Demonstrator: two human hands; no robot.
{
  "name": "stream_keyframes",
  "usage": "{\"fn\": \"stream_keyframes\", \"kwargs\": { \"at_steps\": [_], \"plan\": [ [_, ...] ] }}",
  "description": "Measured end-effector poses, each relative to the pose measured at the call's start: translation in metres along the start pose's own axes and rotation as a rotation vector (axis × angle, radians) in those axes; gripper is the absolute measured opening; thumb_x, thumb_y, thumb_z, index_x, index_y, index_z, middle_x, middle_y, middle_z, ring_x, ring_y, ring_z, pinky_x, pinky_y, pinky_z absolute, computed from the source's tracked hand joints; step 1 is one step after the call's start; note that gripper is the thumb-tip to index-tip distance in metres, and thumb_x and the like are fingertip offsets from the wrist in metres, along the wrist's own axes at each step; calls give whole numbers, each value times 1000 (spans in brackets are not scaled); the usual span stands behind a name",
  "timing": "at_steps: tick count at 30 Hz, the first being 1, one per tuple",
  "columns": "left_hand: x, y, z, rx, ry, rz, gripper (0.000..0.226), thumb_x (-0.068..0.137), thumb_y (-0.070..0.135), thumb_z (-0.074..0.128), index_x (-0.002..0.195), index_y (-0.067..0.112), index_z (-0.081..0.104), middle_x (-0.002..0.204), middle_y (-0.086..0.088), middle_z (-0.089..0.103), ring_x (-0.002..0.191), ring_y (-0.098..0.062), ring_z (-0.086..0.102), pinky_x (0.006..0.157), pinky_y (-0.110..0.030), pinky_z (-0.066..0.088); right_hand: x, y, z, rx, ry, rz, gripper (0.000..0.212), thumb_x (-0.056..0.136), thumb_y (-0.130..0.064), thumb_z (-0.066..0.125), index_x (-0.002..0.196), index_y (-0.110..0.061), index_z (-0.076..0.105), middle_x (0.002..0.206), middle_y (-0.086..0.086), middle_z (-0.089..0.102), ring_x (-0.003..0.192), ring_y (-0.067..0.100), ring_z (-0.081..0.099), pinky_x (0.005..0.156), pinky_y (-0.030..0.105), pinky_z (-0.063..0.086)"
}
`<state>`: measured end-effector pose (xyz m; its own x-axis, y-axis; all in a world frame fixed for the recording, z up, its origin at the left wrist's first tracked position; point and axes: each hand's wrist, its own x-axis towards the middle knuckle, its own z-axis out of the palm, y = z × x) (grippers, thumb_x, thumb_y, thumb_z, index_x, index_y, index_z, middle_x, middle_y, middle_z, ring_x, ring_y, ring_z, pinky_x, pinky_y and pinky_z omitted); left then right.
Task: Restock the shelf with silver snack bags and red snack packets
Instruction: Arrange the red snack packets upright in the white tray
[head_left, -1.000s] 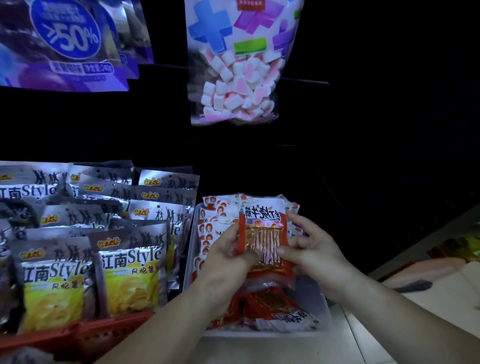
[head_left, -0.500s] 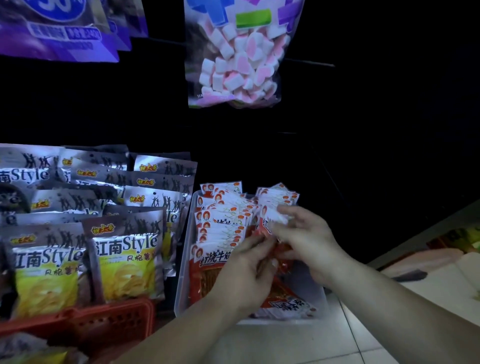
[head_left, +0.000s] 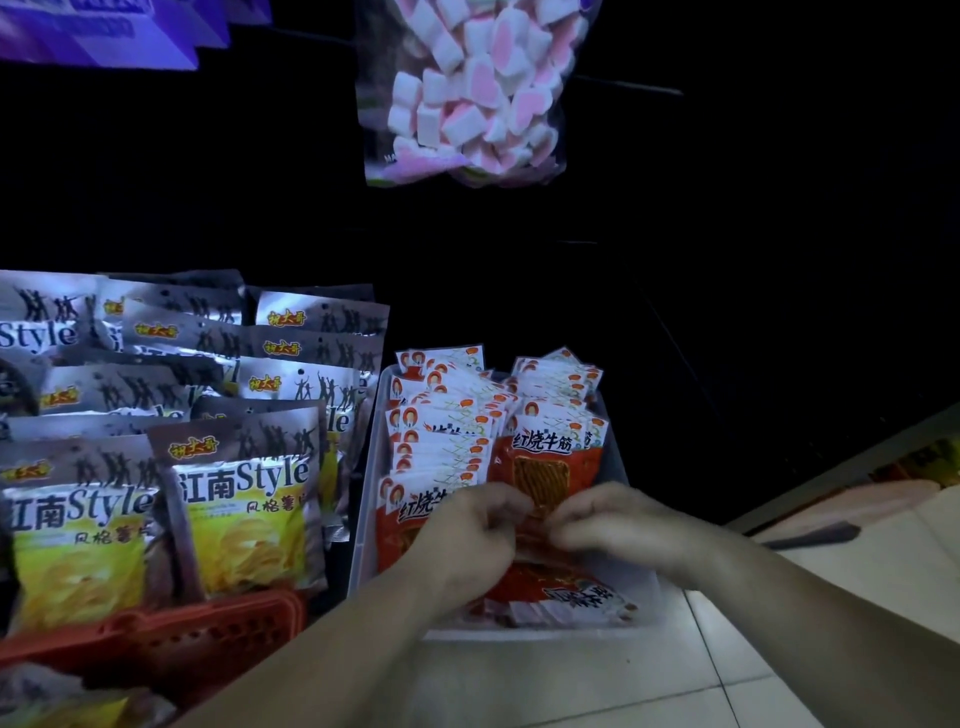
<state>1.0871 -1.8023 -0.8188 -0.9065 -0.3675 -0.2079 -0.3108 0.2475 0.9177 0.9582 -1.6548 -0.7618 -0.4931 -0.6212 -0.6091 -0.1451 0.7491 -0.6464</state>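
Nearest, over the tiled floor (head_left: 571, 691), both forearms reach into a clear tray (head_left: 363, 525). At the tray's near edge a few loose packets (head_left: 566, 592) lie flat under the wrists, their lettering upside down.

Just beyond, the left hand (head_left: 467, 540) and right hand (head_left: 623, 525) meet at the foot of the front packet (head_left: 543, 467) of the right-hand row. The right fingers (head_left: 569, 512) are curled and pinch its lower edge. The left fingers (head_left: 501, 499) are curled against the same spot, but the knuckles hide whether they grip it, so I cannot tell. That packet stands upright, long axis vertical, directly past the fingertips, with both hands about equally near.

Behind it the red snack packets (head_left: 447, 415) stand in two tight rows up to the tray's far edge. The only open room seems to be at the near end, so the flat ones would likely be stood up there.

Beside the tray's left wall, silver snack bags (head_left: 244, 509) stand in a red basket (head_left: 208, 634). Farthest, a marshmallow bag (head_left: 467, 93) hangs above.
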Motion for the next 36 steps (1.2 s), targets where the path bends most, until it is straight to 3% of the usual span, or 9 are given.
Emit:
{"fn": "stream_keyframes", "kwargs": {
  "at_steps": [4,7,10,13,19,24,28,30,36],
  "plan": [
    [11,-4,0,45,55,27,42,87,-4,51,109,23,75,98,16,70,104,-4,67,96,-17,51,23,1,-6,-76,586,-129,20,92,-23,73,111,-32,70,117,-5,71,105,14,67,89,26,52],
    [20,-3,-2,36,105,32,40,87,-4,52,113,17,74,100,9,70,103,-7,66,94,-13,49,43,-1,-8,-384,606,-107,58,91,-32,74,145,-30,52,145,-4,55,129,19,57,103,30,48],
    [25,-5,-2,36,112,8,40,87,-4,51,115,16,73,102,7,70,103,-6,64,91,-6,46,58,-7,1,-428,565,-17,77,90,-39,74,155,-31,34,155,-1,46,138,22,50,107,36,48],
    [26,-8,0,16,110,-9,41,88,-4,52,115,17,73,107,7,71,105,-4,64,98,-14,48,62,-8,10,-586,629,8,83,92,-44,71,159,-31,23,157,-1,30,144,23,38,103,38,49],
    [25,-5,6,-46,155,-39,39,87,-2,55,113,22,74,102,18,68,101,3,62,93,-5,45,63,-7,6,-767,602,44,56,88,-52,72,134,-28,52,139,-3,26,137,21,27,99,35,47],
    [21,-5,9,-114,148,-69,36,91,2,57,110,30,73,105,21,68,101,2,64,93,-16,52,62,-8,3,-845,644,-79,76,92,-52,68,153,-28,30,151,-5,32,143,19,29,111,32,39],
    [21,-4,7,-157,173,-102,35,92,2,58,107,30,73,101,18,69,94,-1,67,89,-19,55,64,-9,-7,-821,707,-69,41,91,-42,72,125,-29,53,128,-6,51,126,19,44,98,32,42],
    [22,-5,6,-163,186,-105,34,92,0,59,106,27,74,97,19,69,86,-1,66,84,-16,54,64,-10,-11,-790,731,-81,20,91,-38,72,102,-27,59,112,-6,55,115,20,49,88,33,41],
    [22,-2,-5,-193,151,-119,33,96,1,56,106,27,73,96,-1,72,50,0,53,51,-9,40,56,8,-20,-574,813,-193,8,95,-27,70,97,-24,78,105,-9,62,109,20,54,86,34,48]
  ]
}}
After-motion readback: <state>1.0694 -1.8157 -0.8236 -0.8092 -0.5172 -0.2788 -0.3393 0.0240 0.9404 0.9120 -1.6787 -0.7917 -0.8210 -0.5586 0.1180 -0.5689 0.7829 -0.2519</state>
